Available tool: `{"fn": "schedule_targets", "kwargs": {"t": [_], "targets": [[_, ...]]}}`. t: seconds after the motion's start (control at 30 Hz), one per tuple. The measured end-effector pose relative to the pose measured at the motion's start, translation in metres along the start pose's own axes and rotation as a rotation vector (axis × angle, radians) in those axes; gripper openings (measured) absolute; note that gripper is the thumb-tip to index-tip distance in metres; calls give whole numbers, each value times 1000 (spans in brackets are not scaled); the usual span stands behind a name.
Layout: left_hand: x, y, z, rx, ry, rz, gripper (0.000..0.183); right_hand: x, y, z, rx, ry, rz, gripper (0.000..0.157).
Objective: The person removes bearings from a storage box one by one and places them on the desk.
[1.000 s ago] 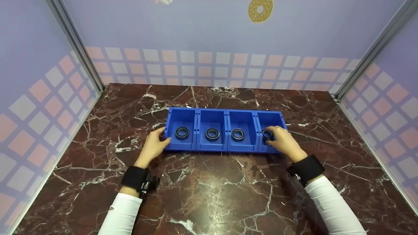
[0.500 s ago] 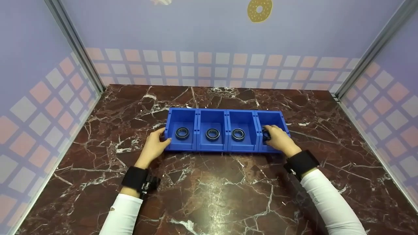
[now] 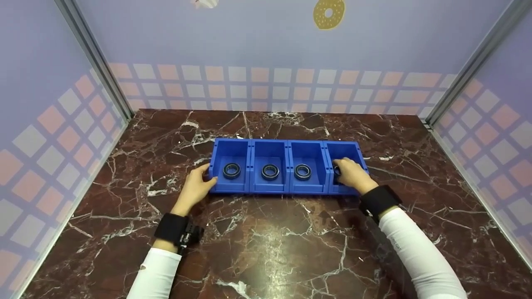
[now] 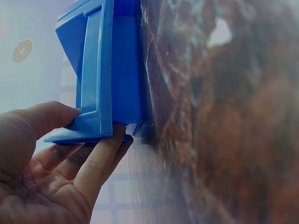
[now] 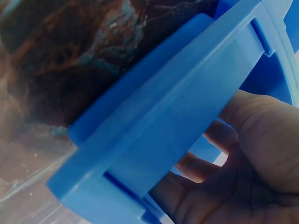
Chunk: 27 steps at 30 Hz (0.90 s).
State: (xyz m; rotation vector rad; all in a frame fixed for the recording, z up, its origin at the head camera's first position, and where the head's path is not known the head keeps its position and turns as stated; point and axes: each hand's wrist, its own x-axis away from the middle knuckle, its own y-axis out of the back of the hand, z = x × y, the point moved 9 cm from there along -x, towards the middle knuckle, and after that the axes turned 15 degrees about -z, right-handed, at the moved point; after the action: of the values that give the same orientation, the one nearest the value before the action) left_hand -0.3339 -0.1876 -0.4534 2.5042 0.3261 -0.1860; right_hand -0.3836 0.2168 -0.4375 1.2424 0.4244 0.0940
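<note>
Right hand (image 3: 354, 174) down in the right-end bin (image 3: 341, 189), and the ring (image 3: 337, 170) there peeked out just left of its fingers, half covered! Clamped or only touched? The tips were hidden; I couldn't tell. The blue row (image 3: 269, 188) ran lengthwise from hand to hand, and the left hand (image 3: 196, 185), well apart from that ring, pinched its left end, thumb against fingers.

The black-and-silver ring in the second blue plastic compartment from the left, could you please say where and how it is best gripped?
Probably pinch the black-and-silver ring by its outer rim, left and right, from above: it lies flat, and the open-topped blue compartment shows bare floor on both sides.
</note>
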Motion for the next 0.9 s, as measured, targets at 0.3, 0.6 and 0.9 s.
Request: {"fn": "schedule_targets", "kwargs": {"t": [0.3, 0.6, 0.9], "targets": [[0, -1, 1, -14, 6, -6, 54, -7, -2, 2, 30, 10, 59, 22], [0, -1, 3, -7, 19, -4, 54, -8, -3, 1, 29, 11, 58, 24], [-1, -1, 2, -4, 20, -10, 54, -10, -2, -1, 2, 17, 47, 26]]}}
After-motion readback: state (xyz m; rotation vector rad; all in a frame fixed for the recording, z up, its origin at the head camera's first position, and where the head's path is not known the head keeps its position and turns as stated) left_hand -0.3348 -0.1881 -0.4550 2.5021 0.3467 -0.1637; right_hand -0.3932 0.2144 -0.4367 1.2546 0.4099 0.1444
